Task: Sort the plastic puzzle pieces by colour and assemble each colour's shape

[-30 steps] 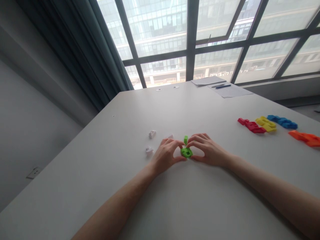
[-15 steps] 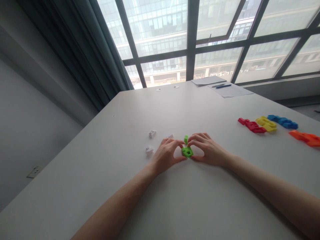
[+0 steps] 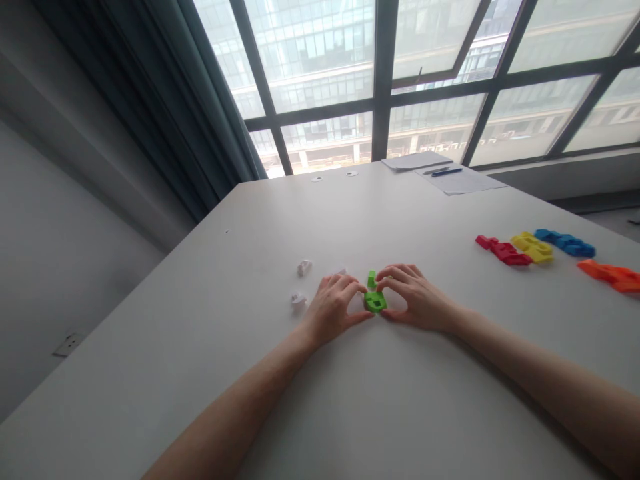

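A small green plastic piece (image 3: pixel 375 301) with a square hole lies on the white table (image 3: pixel 380 400), with a second green part (image 3: pixel 371 279) standing up from its far side. My left hand (image 3: pixel 334 308) pinches the green piece from the left with thumb and forefinger. My right hand (image 3: pixel 417 299) pinches it from the right in the same way. Both hands rest on the tabletop.
Small white pieces (image 3: pixel 304 267) (image 3: pixel 298 300) lie left of my left hand. At the right lie red (image 3: pixel 504 251), yellow (image 3: pixel 533 246), blue (image 3: pixel 566 243) and orange (image 3: pixel 611 275) piece chains. Papers and a pen (image 3: pixel 446 173) sit at the far edge by the window.
My hands have closed in slightly on the green piece; otherwise nothing has visibly moved.
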Tool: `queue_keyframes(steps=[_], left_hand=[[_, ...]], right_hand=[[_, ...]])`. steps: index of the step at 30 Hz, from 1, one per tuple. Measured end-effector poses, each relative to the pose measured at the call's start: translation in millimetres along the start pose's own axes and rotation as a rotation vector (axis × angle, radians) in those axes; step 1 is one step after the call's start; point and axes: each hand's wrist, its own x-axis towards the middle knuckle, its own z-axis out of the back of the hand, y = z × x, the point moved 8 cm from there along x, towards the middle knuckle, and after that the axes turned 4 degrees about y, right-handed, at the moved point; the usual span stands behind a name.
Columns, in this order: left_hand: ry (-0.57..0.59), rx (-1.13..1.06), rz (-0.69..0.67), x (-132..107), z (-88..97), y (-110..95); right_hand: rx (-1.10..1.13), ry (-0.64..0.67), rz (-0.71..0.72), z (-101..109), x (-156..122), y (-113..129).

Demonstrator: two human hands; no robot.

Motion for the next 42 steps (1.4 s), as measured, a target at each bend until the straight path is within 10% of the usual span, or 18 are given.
queue_keyframes(steps=[17,42], left_hand=[[0.018,-0.008,0.016,1,-1.1,2],[0.014,-0.022,0.021,1,-0.6,2]], right_hand=[[-0.048,-0.208,-0.371,12,-13,-59],[-0.190,-0.148,-0.491,12,-16,-60]])
